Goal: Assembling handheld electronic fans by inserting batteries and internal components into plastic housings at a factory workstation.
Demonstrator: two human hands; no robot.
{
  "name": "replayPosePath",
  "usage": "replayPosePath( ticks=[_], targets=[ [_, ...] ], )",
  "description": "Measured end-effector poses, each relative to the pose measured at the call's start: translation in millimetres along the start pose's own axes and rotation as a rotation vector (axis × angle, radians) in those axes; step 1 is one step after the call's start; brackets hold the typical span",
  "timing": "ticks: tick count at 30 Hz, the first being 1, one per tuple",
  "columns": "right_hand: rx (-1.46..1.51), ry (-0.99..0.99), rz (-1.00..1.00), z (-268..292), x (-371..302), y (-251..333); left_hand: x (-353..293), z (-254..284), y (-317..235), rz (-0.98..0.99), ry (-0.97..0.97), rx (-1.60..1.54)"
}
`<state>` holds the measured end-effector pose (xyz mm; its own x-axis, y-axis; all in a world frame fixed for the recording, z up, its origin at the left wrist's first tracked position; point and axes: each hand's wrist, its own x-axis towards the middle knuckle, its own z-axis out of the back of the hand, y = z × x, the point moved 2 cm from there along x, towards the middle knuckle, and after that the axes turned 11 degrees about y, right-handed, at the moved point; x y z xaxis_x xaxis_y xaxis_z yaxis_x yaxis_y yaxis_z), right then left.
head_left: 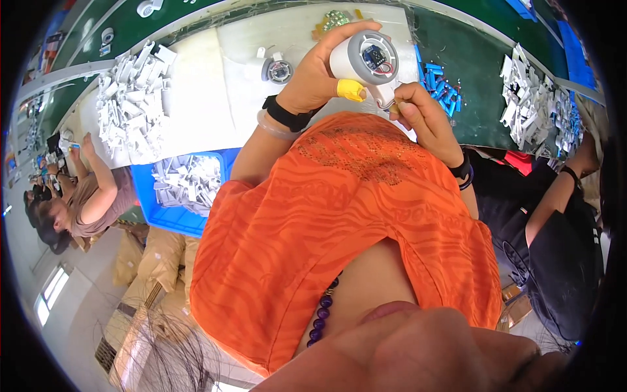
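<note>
My left hand (312, 77) is closed around a white round plastic housing (345, 64) with a grey rim, its open end facing up. Inside sits a small dark circuit board (374, 57) with red wires. Yellow tape (351, 89) wraps the left thumb, which presses on the housing's side. At the housing's narrow lower neck (383, 97), my right hand (428, 121) pinches with thumb and forefinger; what is between them is too small to make out. Left of my left hand, a similar grey-rimmed round part (277, 70) lies on the white work surface.
White plastic parts (134, 98) are heaped at the left, above a blue bin (171, 221) of more parts. Blue cylindrical cells (441, 88) lie on the green mat (480, 78) at right, with another white heap (522, 98) beyond. Co-workers sit at both sides.
</note>
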<state>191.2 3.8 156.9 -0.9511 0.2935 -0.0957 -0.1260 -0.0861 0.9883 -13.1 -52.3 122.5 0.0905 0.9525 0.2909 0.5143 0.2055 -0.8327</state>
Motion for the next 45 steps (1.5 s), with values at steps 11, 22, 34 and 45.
replayPosePath(
  ticks=[11,22,34,45],
  targets=[
    [-0.005,0.034,-0.024,0,-3,0,1,-2,-1,0.019,0.018,-0.036],
    [0.050,0.031,0.010,-2,-4,3,-1,-2,-3,0.019,0.014,0.019],
    [-0.494,0.124,0.552,-4,3,74,-7,-41,-91,-0.310,0.151,0.485],
    [-0.477,0.026,0.700,-12,-4,93,-11,-50,-114,-0.512,0.345,0.662]
  ],
)
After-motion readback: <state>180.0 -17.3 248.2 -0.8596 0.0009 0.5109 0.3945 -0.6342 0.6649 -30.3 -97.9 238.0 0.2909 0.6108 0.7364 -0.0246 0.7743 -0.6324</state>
